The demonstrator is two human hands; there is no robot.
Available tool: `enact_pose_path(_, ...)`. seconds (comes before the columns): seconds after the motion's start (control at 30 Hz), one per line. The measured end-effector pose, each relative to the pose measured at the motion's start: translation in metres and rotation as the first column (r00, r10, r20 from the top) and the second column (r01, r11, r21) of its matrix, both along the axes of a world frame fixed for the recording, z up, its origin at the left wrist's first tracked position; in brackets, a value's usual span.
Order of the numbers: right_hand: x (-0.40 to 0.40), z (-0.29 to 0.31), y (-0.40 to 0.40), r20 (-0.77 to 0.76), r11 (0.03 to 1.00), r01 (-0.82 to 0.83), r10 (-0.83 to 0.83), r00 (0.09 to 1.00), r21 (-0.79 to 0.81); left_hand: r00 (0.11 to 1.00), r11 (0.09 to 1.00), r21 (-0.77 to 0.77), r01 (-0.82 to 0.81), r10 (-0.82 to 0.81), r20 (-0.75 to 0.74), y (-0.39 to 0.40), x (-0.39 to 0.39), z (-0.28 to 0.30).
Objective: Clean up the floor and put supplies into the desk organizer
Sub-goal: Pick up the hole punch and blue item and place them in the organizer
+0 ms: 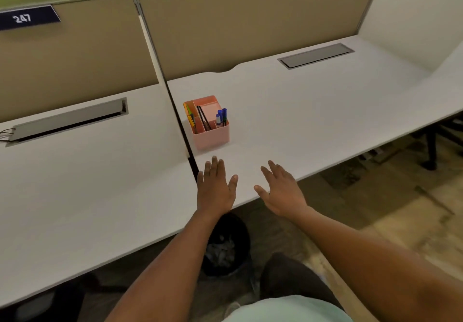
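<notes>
A pink desk organizer [213, 138] stands on the white desk [313, 111], close to the desk's left divider. Its compartments hold blue-capped markers [221, 117], a dark notebook or tablet [203, 121] and yellow and green items [190, 118]. My left hand [215, 188] hovers flat with straight fingers just in front of the organizer, holding nothing. My right hand [281, 191] is beside it over the desk's front edge, fingers spread and empty.
A black waste bin [240, 231] with crumpled paper [221, 251] sits under the desk edge, below my arms. A neighbouring desk [87, 183] lies to the left behind a partition. Grey cable hatches [315, 55] sit in both desktops. Carpeted floor [400, 221] at right.
</notes>
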State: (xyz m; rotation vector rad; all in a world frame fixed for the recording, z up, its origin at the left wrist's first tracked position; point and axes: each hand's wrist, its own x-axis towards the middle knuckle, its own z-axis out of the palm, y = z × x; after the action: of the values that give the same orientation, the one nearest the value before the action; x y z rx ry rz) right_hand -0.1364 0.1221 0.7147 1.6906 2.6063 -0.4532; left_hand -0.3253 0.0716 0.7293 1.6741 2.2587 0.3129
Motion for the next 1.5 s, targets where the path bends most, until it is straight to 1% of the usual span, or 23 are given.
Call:
enact_pose_path(0.1, 0.02, 0.003, -0.013, 0.01, 0.999, 0.036, -0.036, 0.999, -0.007, 0.999, 0.999, 0.02, 0.037, -0.037, -0.004, -0.011, 0.013, 0.001)
enact_pose_path(0.27, 0.053, -0.001, -0.029, 0.01, 0.995, 0.1, -0.1, 0.995, -0.02, 0.996, 0.996, 0.045, 0.071, -0.074, 0.051, -0.028, 0.041, -0.01)
enact_pose_path(0.5, 0.122, -0.036, -0.054, 0.008, 0.969, 0.232, -0.232, 0.973, -0.081, 0.973, 0.987, 0.036, 0.157, -0.161, 0.168, -0.048, 0.09, -0.045)
enact_pose_path(0.63, 0.175, -0.068, -0.066, -0.008, 0.935, 0.327, -0.331, 0.943, -0.137, 0.967, 0.981, -0.023, 0.194, -0.188, 0.174, -0.053, 0.13, -0.075)
enact_pose_path(0.77, 0.233, -0.114, -0.072, -0.026, 0.875, 0.427, -0.443, 0.896, -0.227, 0.972, 0.977, -0.125, 0.172, -0.148, 0.18, -0.053, 0.177, -0.119)
enact_pose_path(0.8, 0.242, -0.122, -0.074, -0.012, 0.869, 0.433, -0.448, 0.894, -0.239, 0.973, 0.974, -0.148, 0.172, -0.144, 0.181, -0.054, 0.185, -0.127)
enact_pose_path(0.87, 0.276, -0.157, -0.066, 0.032, 0.848, 0.409, -0.424, 0.905, -0.336, 0.978, 0.958, -0.238, 0.16, -0.122, 0.168, -0.05, 0.22, -0.159)
enact_pose_path(0.93, 0.291, -0.175, -0.072, 0.055, 0.858, 0.361, -0.368, 0.928, -0.365, 0.977, 0.943, -0.29, 0.165, -0.115, 0.18, -0.055, 0.234, -0.175)
enact_pose_path(1.03, 0.325, -0.238, -0.067, 0.103, 0.815, 0.343, -0.335, 0.937, -0.467, 0.976, 0.906, -0.399, 0.144, -0.063, 0.211, -0.045, 0.273, -0.235)
enact_pose_path(1.13, 0.345, -0.31, -0.067, 0.141, 0.751, 0.345, -0.324, 0.935, -0.563, 0.972, 0.864, -0.489, 0.12, -0.003, 0.233, -0.039, 0.301, -0.301)
enact_pose_path(1.2, 0.355, -0.363, -0.061, 0.14, 0.732, 0.338, -0.319, 0.937, -0.591, 0.975, 0.852, -0.513, 0.105, 0.012, 0.221, -0.032, 0.318, -0.353)
enact_pose_path(1.3, 0.366, -0.448, -0.053, 0.158, 0.68, 0.377, -0.363, 0.918, -0.629, 0.981, 0.826, -0.552, 0.113, -0.003, 0.196, -0.025, 0.338, -0.44)
enact_pose_path(1.4, 0.375, -0.531, -0.045, 0.189, 0.636, 0.411, -0.389, 0.902, -0.653, 0.984, 0.821, -0.56, 0.113, -0.016, 0.175, -0.025, 0.352, -0.526)
enact_pose_path(1.5, 0.383, -0.609, -0.037, 0.179, 0.645, 0.424, -0.411, 0.894, -0.635, 0.99, 0.781, -0.622, 0.06, 0.031, 0.135, -0.028, 0.361, -0.61)
